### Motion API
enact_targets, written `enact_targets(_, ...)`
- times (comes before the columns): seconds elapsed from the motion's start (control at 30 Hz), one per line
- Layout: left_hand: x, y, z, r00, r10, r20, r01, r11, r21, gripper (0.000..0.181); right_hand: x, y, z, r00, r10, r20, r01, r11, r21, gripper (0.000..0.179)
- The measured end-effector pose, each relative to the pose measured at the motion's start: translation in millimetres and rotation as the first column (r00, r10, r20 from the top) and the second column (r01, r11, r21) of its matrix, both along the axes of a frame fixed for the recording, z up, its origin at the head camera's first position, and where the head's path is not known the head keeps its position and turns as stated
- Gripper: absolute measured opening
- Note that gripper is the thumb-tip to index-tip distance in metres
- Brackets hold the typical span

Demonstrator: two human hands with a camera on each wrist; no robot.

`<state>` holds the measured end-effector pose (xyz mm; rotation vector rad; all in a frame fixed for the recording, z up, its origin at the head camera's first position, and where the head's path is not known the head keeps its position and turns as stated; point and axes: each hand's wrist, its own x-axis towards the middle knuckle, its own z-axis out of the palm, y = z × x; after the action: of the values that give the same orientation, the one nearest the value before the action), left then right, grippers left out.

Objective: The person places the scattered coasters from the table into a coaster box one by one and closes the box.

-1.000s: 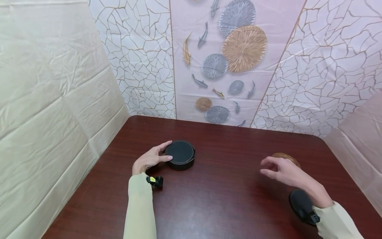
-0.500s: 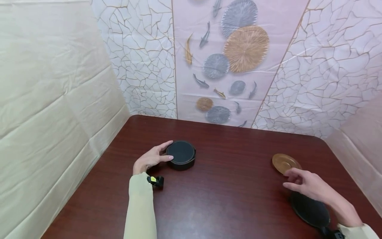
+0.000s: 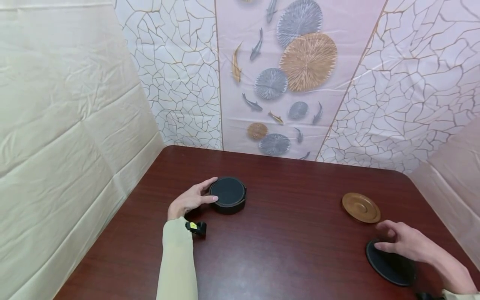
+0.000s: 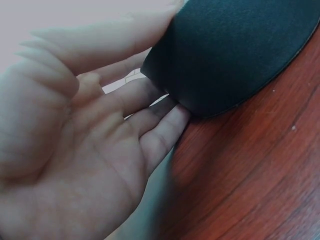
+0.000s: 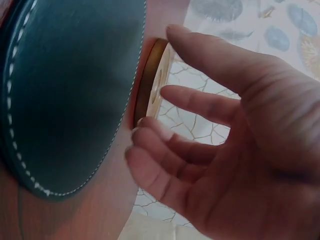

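My left hand (image 3: 190, 201) holds a round black leather coaster holder (image 3: 227, 191) by its left side, thumb near the front and fingers round the back. In the left wrist view, the dark wall of the coaster holder (image 4: 235, 55) sits between thumb and fingers. At the right, my right hand (image 3: 408, 242) hovers over a flat black leather coaster (image 3: 391, 266), fingers loosely bent and holding nothing. White stitching runs round the edge of this coaster (image 5: 70, 95) in the right wrist view, and the fingers appear apart from it.
Behind the coaster lies a round brown wooden saucer (image 3: 361, 207) with a ringed centre. Everything rests on a dark red-brown table (image 3: 285, 241). Patterned cloth (image 3: 180, 83) hangs along the back, with plain pale cloth (image 3: 67, 125) at the left side.
My right hand has moved from over the wooden saucer toward me and to the right, above the black coaster. The saucer is now uncovered. My left hand stays on the coaster holder.
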<state>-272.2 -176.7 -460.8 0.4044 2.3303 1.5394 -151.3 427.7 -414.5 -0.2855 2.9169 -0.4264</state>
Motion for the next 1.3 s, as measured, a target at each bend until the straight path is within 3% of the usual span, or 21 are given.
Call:
enact_targets(0.23, 0.6, 1.8, -0.6, 1.000, 0.001, 0.005, -0.001, 1.000, 0.013, 0.078, -2.2, 9.8, -6.1, 0.997, 0.012, 0.080, -0.014, 1.000, 0.017, 0.051)
enact_targets(0.5, 0.4, 0.6, 0.5, 1.000, -0.004, 0.013, 0.004, 1.000, 0.016, 0.078, -5.7, 14.6, -9.5, 0.986, -0.039, 0.160, 0.036, 0.999, 0.022, 0.043)
enact_targets(0.83, 1.5, -1.7, 0.0, 1.000, 0.000, 0.004, 0.000, 1.000, -0.009, 0.078, -3.9, 15.5, -12.8, 0.989, -0.033, 0.147, 0.040, 0.998, -0.042, 0.040)
enact_targets(1.07, 1.8, -0.6, 0.1, 1.000, -0.010, 0.000, 0.010, 1.000, 0.008, 0.078, -5.9, 14.5, -12.5, 0.995, -0.071, 0.063, 0.070, 0.997, 0.019, 0.042)
enact_targets(1.3, 1.2, -0.7, 0.7, 1.000, -0.013, -0.001, 0.013, 1.000, 0.005, 0.078, -3.7, 21.1, -10.6, 0.985, -0.039, 0.167, 0.046, 0.998, -0.037, 0.051)
